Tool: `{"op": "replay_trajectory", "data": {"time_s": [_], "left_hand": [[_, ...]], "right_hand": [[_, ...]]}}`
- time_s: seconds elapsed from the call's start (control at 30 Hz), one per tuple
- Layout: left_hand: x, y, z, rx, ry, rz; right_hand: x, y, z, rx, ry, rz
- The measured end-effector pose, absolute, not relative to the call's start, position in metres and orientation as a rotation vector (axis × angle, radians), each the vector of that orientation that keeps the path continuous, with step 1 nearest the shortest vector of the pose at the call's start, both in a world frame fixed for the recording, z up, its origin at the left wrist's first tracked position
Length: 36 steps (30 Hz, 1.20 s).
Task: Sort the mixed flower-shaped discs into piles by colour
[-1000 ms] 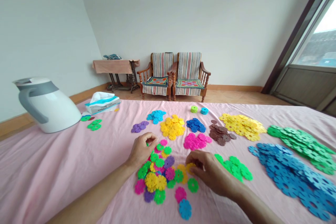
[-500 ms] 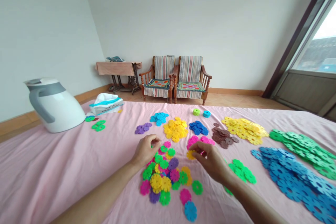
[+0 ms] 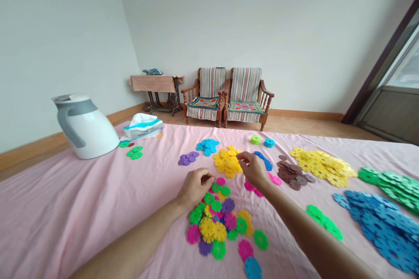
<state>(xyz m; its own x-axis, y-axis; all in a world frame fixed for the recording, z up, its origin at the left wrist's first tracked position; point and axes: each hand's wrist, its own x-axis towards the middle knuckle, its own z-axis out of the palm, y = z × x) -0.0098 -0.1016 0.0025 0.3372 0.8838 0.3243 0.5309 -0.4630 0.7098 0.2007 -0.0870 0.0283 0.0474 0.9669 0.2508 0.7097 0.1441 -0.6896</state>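
Beside the upper left edge of a mixed pile of flower-shaped plastic discs [image 3: 218, 229] rests my left hand [image 3: 196, 187]. Its fingers curl in and the tips come together near a small pink disc [image 3: 220, 181]; whatever they may hold is hidden. My right hand [image 3: 253, 169] is at the right edge of the yellow disc pile [image 3: 226, 162], its fingers bent with a small gap between thumb and fingertips, and no separate disc shows in it. Under and beside its wrist lie pink discs [image 3: 274, 178], and behind it dark blue discs [image 3: 264, 161].
Purple discs [image 3: 188, 158], light blue discs [image 3: 207, 146] and brown discs [image 3: 291, 174] form separate piles. Larger yellow [image 3: 322, 165], green [image 3: 393, 183] and blue [image 3: 382, 226] discs spread to the right. A white jug [image 3: 91, 133] and a tissue pack [image 3: 144, 127] stand left on the pink cloth [image 3: 131, 209].
My right hand has moved forward from above the pink discs, where it held a yellow disc, to the yellow pile. My left hand stays by the mixed pile. The view has turned slightly left.
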Motion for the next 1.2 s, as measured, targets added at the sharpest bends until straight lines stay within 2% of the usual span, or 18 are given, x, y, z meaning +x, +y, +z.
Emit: {"op": "replay_trajectory", "data": {"time_s": [0.3,0.5,0.67,0.9,1.2], "left_hand": [[-0.007,-0.103,0.004,2.123,1.242,0.975],[-0.006,-0.103,0.006,2.129,1.228,0.977],[-0.006,-0.103,0.006,2.129,1.236,0.973],[-0.006,-0.104,0.008,2.106,1.243,0.954],[-0.009,-0.102,0.004,2.106,1.222,0.952]], "right_hand": [[0.222,-0.16,0.049,-1.347,-2.418,0.989],[0.22,-0.168,0.052,-1.376,-2.464,0.93],[0.222,-0.161,0.049,-1.374,-2.328,1.119],[0.215,-0.125,0.035,-1.49,-1.934,0.866],[0.211,-0.095,0.02,-1.521,-1.732,0.712]]}}
